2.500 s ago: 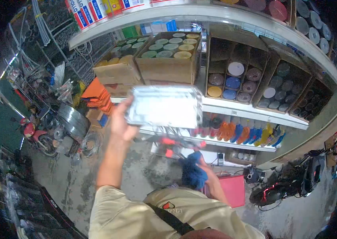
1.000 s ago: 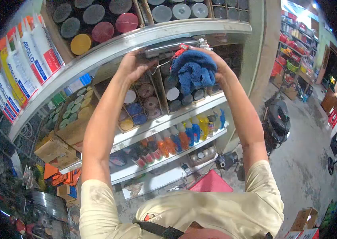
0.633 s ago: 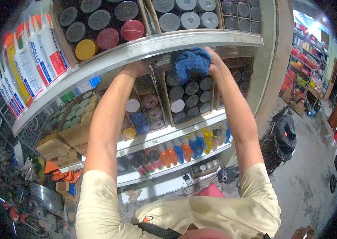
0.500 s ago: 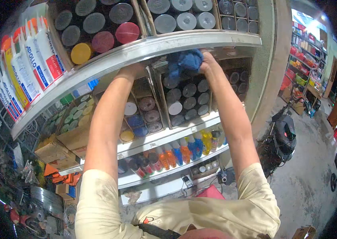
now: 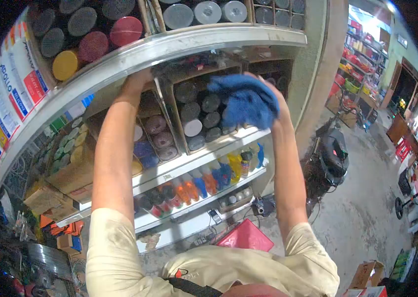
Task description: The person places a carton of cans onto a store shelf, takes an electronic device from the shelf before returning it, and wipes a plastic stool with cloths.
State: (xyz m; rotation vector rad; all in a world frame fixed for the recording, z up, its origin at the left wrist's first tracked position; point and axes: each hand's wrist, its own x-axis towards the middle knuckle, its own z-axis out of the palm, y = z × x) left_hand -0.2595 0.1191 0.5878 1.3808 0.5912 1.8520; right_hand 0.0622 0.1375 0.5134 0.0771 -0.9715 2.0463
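A crumpled blue cloth (image 5: 249,101) is in my right hand (image 5: 279,101), in front of a cardboard box of spray cans (image 5: 211,103) on the middle shelf. The cloth covers some of the can tops. My left hand (image 5: 142,79) reaches in under the upper shelf edge (image 5: 169,49), close to the box divider. Its fingers are in shadow and hidden. Below that wrist stand more cans (image 5: 155,124) with purple, blue and white tops.
Overhead, the upper shelf holds cans with red tops (image 5: 126,31) and Apollo silicone tubes (image 5: 8,89). Coloured bottles (image 5: 201,184) line the shelf below. A pink box (image 5: 246,236) sits on the floor, and a black motorbike (image 5: 334,153) stands at right.
My right hand has drawn the blue cloth down and outward from beneath the upper shelf. The left hand remains under the shelf edge. The whole view has shifted somewhat.
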